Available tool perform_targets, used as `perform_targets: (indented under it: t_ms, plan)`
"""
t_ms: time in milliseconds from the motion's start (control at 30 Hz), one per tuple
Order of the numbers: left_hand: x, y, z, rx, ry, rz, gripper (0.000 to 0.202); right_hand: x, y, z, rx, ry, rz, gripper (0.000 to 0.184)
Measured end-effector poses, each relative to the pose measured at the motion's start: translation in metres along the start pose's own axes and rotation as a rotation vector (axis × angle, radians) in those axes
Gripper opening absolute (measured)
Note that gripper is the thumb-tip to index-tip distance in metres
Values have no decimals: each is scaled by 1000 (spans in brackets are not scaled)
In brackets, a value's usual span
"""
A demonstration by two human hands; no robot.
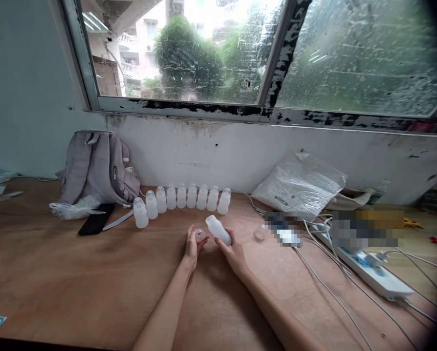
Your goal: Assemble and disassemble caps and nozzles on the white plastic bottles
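My left hand (pixel 192 247) is closed on a small clear cap (pixel 200 236), held just above the table. Beside it, my right hand (pixel 234 251) grips a frosted white bottle (pixel 218 230) around its lower body. The bottle tilts, its neck leaning to the upper left toward the cap, and the two are apart. No cap shows on its neck. Behind my hands stands a curved row of several similar frosted bottles (pixel 181 196), upright with clear tops. Another clear cap (pixel 259 233) lies on the table to the right of my right hand.
A grey backpack (pixel 94 168), a plastic bag (pixel 75 208) and a black phone (pixel 96 222) are at the left. A plastic-wrapped package (pixel 300 185) rests against the wall. At right, a white power strip (pixel 375 273) and cables cross the wooden table (pixel 94 287).
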State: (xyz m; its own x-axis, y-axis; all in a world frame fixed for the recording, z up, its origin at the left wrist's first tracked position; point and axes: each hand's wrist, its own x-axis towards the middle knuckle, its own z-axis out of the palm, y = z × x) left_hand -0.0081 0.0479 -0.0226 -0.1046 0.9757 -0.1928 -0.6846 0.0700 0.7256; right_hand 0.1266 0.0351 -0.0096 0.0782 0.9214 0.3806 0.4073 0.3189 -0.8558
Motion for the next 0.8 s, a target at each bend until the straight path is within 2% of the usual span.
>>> perform_targets:
  t_ms: [133, 200, 300, 400, 533, 800]
  plan:
    - [2, 11, -4, -81, 71, 35, 47, -6, 2, -2, -85, -15, -78, 37]
    - [3, 19, -6, -129, 77, 63, 42, -7, 5, -1, -150, -55, -153, 35]
    - [2, 27, -8, -139, 32, 65, 25, -8, 7, 0, -208, -94, -263, 32]
    - [-1, 28, -8, -120, -28, 37, 17, -8, 5, 1, -222, -96, -308, 31]
    - [-4, 25, -6, -77, -92, 24, 20, -9, 1, 0, -226, -95, -326, 31]
    - [-6, 23, -5, 50, -51, 78, 30, -5, 3, -1, -249, -81, -404, 35]
